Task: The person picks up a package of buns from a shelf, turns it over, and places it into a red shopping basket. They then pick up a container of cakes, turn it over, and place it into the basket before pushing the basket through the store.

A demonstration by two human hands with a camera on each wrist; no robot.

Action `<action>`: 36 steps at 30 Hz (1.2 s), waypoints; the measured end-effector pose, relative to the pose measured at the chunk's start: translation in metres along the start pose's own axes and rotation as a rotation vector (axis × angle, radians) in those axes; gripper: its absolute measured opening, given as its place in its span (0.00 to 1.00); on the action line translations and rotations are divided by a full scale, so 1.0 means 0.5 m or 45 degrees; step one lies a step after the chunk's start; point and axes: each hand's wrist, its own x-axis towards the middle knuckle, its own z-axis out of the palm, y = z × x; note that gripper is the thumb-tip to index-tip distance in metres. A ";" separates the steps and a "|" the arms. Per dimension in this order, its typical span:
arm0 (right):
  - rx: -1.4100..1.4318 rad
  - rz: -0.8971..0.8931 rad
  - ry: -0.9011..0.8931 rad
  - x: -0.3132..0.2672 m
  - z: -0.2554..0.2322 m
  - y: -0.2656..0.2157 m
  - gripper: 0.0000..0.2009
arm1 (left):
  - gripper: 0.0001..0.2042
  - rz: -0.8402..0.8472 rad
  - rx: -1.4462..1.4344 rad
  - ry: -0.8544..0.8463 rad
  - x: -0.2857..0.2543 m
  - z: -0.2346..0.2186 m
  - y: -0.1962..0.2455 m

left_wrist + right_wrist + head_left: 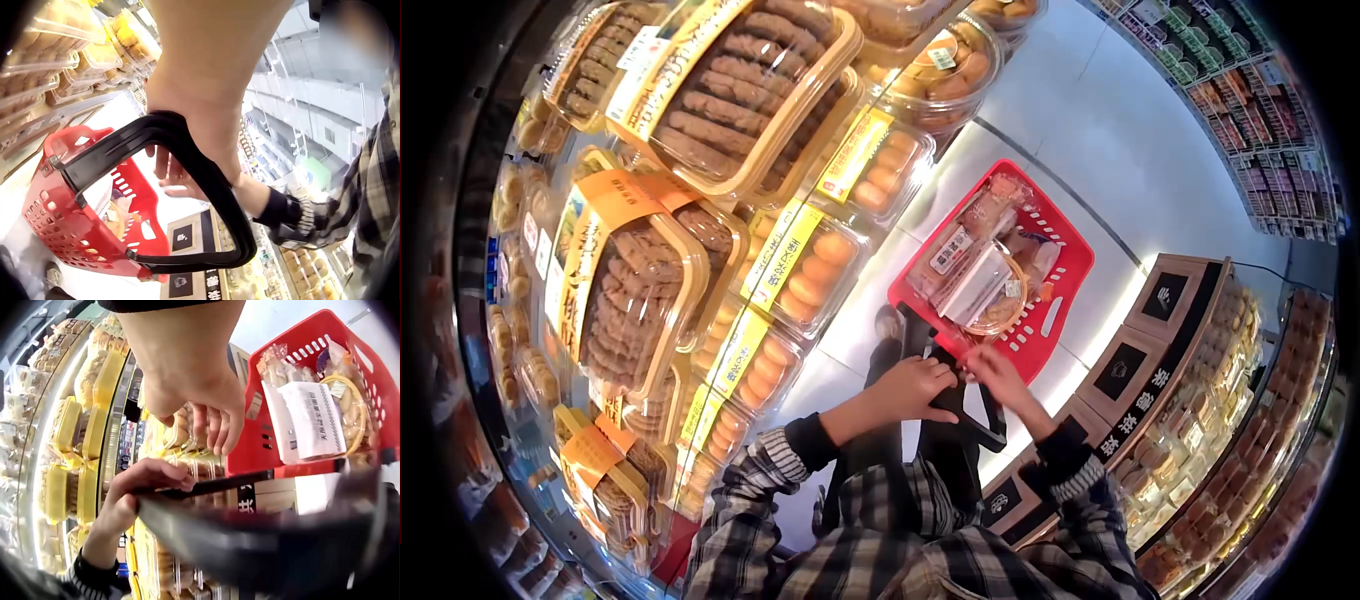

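A red shopping basket (1055,225) hangs in front of me, with packaged bread (310,415) and a round clear-lidded tub (355,419) inside. My left hand (912,388) holds the basket's black handle (234,212), its fingers around the bar in the right wrist view. Close beside it, over the near rim of the basket, is my right hand (1000,378). In the right wrist view that right hand (197,400) has loosely bent fingers and nothing in them. The handle partly hides the left fingers in the left wrist view.
Stacked clear boxes of cookies (735,90) and of small round cakes (810,285) fill the display on the left. Wooden-fronted shelving (1120,360) with packaged goods stands on the right. Pale floor tiles (1050,100) show beyond the basket.
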 end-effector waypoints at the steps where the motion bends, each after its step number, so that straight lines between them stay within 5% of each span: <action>1: -0.093 -0.008 -0.084 -0.042 0.012 0.009 0.11 | 0.23 0.019 0.021 -0.064 0.002 -0.004 -0.002; 4: -0.349 -0.036 -0.231 -0.146 0.059 -0.026 0.13 | 0.23 0.098 0.201 -0.261 0.016 0.001 -0.005; 5: -0.430 -0.201 -0.175 -0.151 0.059 0.039 0.18 | 0.23 0.122 0.240 -0.313 0.020 0.003 -0.006; 8: -1.007 -0.124 -0.010 -0.189 0.084 0.009 0.27 | 0.18 0.043 0.353 -0.486 0.032 -0.004 0.016; 13: -1.104 -0.104 0.345 -0.172 0.118 0.019 0.17 | 0.15 0.002 0.438 -0.600 0.039 0.006 0.035; 21: -1.227 -0.303 0.666 -0.177 0.130 0.008 0.14 | 0.13 -0.074 0.516 -0.505 0.036 0.035 0.024; 36: -1.398 -0.457 0.708 -0.169 0.090 0.006 0.13 | 0.12 -0.054 0.470 -0.477 0.062 0.039 0.026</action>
